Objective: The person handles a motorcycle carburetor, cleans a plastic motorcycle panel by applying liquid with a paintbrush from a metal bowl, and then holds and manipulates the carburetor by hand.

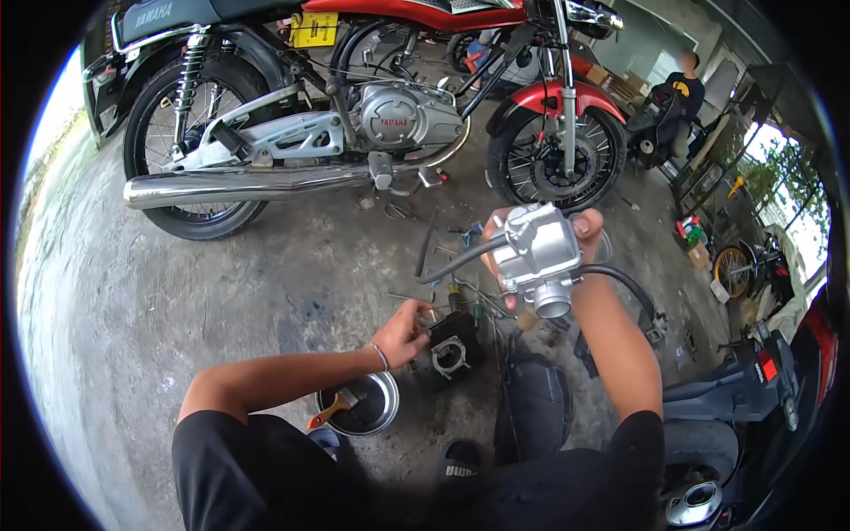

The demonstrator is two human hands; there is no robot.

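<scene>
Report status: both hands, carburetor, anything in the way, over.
Right hand gripping carburetor, hose attached. Left hand low, beside black part. Loose tools scattered beyond; nothing visibly blocking carburetor.

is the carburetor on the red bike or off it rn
Off: the right hand holds the carburetor up over the floor, clear of the red bike's engine.
</scene>
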